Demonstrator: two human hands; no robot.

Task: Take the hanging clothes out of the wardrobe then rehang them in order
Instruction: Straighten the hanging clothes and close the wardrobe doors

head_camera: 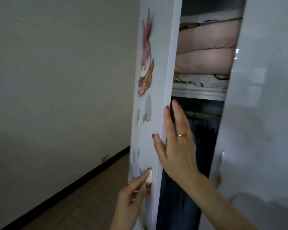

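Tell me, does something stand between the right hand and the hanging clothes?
Nothing visible does. The left door is already ajar, and the right hand rests on its edge, directly before the dark hanging clothes in the open gap.

Dim, soft indoor light — slight blur (wide-angle bending at edges)

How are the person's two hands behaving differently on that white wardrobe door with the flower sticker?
The left hand sits low, pinching the small white door handle; the right hand is higher, its straight fingers laid over the edge of the white wardrobe door. Only the right hand wears a ring. Both have red-painted nails and touch the same door.
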